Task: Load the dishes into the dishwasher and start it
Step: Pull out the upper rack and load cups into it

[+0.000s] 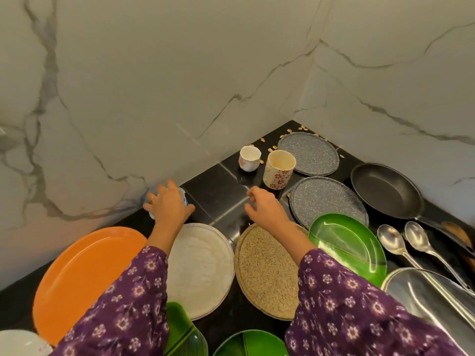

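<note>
Grey speckled plates [308,153] number two, steel spoons [391,239] two, black pan [385,190] one.

A glossy black counter [218,191] of square tiles, with pale joints between them, runs back into a corner. Two white marble walls with grey veins rise from the counter's back edges. The left wall [128,86] stands along the counter's left side and the right wall [398,86] along its right side. They meet in a vertical seam above the counter's far corner. Small tan seed husks [303,128] lie scattered on the counter at that far corner, with a few more strewn toward its middle.
</note>
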### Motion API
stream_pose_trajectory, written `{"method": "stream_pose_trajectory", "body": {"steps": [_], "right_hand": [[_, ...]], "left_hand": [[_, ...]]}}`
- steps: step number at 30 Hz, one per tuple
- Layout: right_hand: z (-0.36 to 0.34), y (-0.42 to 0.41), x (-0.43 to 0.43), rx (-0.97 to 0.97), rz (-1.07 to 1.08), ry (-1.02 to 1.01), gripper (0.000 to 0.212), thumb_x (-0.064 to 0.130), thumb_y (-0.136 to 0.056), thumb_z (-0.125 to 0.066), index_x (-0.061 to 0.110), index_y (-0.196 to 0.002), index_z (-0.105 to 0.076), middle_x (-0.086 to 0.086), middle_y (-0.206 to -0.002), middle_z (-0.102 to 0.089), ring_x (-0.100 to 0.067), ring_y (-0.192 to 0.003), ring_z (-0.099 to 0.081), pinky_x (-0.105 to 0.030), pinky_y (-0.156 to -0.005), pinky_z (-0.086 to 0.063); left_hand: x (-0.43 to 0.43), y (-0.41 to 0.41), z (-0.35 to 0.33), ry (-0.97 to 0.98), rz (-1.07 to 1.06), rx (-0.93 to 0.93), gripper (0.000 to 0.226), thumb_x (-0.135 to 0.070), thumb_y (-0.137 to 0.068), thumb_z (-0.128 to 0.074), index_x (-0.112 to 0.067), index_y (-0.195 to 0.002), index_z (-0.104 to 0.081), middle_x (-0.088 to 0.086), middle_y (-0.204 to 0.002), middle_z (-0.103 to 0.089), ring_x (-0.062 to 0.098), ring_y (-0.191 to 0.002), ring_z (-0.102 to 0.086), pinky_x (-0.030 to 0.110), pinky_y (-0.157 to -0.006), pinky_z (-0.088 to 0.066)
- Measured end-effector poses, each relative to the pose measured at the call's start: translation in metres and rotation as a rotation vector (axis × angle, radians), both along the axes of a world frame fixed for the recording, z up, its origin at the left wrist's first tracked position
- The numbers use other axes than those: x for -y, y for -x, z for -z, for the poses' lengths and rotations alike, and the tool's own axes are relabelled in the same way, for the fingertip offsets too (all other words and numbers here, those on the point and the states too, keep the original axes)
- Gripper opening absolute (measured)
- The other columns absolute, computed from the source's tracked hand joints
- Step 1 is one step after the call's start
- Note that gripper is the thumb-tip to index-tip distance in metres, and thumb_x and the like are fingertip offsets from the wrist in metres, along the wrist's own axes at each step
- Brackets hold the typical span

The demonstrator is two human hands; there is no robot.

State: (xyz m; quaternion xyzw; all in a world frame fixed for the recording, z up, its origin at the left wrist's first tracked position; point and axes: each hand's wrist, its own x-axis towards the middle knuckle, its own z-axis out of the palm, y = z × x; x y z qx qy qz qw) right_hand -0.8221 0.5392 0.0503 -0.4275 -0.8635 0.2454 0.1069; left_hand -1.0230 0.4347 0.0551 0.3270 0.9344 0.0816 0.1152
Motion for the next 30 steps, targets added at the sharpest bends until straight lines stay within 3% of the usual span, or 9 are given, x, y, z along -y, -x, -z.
{"method": "stream_pose_trajectory", "body": {"steps": [3, 7, 11, 13, 15, 19, 24, 30], "right_hand": [[0.006, 0.001, 0.007, -0.048, 0.024, 0.085, 0.029, 0.026, -0.089, -0.058, 0.014, -0.115, -0.053, -0.003, -0.105, -0.060, -0.017, -0.091, -0.060, -0.037, -0.079, -0.053], [-0.005, -0.005, 0.022, -0.280, 0.186, 0.346, 0.028, 0.036, -0.087, -0.061, 0.016, -0.107, -0.058, 0.002, -0.094, -0.061, -0.010, -0.083, -0.060, -0.026, -0.074, -0.052], [-0.032, -0.021, 0.032, -0.548, 0.340, 0.893, 0.044, 0.055, -0.089, -0.052, 0.017, -0.111, -0.055, -0.012, -0.113, -0.060, -0.024, -0.096, -0.064, -0.039, -0.085, -0.056], [-0.045, -0.040, 0.034, -0.687, 0.386, 1.188, 0.061, 0.063, -0.086, -0.047, 0.014, -0.122, -0.052, -0.017, -0.118, -0.057, -0.033, -0.100, -0.063, -0.043, -0.087, -0.054], [-0.058, -0.065, 0.038, -0.790, 0.347, 1.335, 0.072, 0.070, -0.082, -0.045, 0.014, -0.127, -0.051, -0.021, -0.119, -0.058, -0.037, -0.097, -0.065, -0.045, -0.086, -0.054], [-0.083, -0.130, 0.052, -0.908, 0.270, 1.316, 0.065, 0.065, -0.087, -0.040, 0.015, -0.127, -0.054, -0.014, -0.112, -0.065, -0.031, -0.090, -0.067, -0.042, -0.082, -0.056], [-0.106, -0.241, 0.076, -1.049, 0.433, 1.149, 0.047, 0.044, -0.091, -0.052, 0.011, -0.124, -0.056, -0.011, -0.106, -0.066, -0.021, -0.083, -0.068, -0.035, -0.068, -0.058], [-0.124, -0.413, 0.146, -1.285, 0.695, 0.882, 0.046, 0.041, -0.090, -0.055, 0.009, -0.123, -0.058, -0.017, -0.111, -0.064, -0.028, -0.096, -0.064, -0.042, -0.084, -0.056]], "left_hand": [[0.002, 0.004, -0.006, -0.051, -0.021, 0.068, 0.079, -0.049, -0.078, -0.069, -0.013, -0.136, -0.029, 0.018, -0.139, -0.034, 0.043, -0.128, -0.031, 0.056, -0.102, -0.029], [0.003, -0.015, -0.026, -0.223, 0.084, 0.134, 0.078, -0.049, -0.080, -0.067, -0.017, -0.140, -0.029, 0.014, -0.139, -0.034, 0.037, -0.127, -0.034, 0.054, -0.102, -0.033], [0.003, -0.056, -0.050, -0.547, 0.221, 0.318, 0.073, -0.048, -0.076, -0.071, -0.023, -0.135, -0.036, 0.006, -0.132, -0.038, 0.027, -0.122, -0.039, 0.053, -0.099, -0.042], [0.004, -0.085, -0.064, -0.628, 0.306, 0.373, 0.075, -0.056, -0.071, -0.067, -0.026, -0.133, -0.036, 0.002, -0.130, -0.039, 0.022, -0.120, -0.041, 0.051, -0.097, -0.045], [0.005, -0.117, -0.074, -0.657, 0.407, 0.381, 0.079, -0.064, -0.067, -0.060, -0.028, -0.133, -0.036, 0.000, -0.130, -0.040, 0.019, -0.118, -0.042, 0.049, -0.097, -0.045], [0.004, -0.185, -0.087, -0.659, 0.645, 0.398, 0.078, -0.068, -0.067, -0.056, -0.031, -0.132, -0.034, -0.003, -0.126, -0.041, 0.017, -0.115, -0.042, 0.050, -0.095, -0.045], [0.007, -0.294, -0.107, -0.651, 0.921, 0.390, 0.084, -0.065, -0.065, -0.052, -0.023, -0.136, -0.035, 0.002, -0.129, -0.040, 0.012, -0.112, -0.039, 0.041, -0.100, -0.040], [0.031, -0.449, -0.111, -0.689, 1.184, 0.474, 0.088, -0.069, -0.073, -0.050, -0.015, -0.141, -0.033, 0.003, -0.138, -0.038, 0.006, -0.121, -0.034, 0.030, -0.104, -0.033]]}}
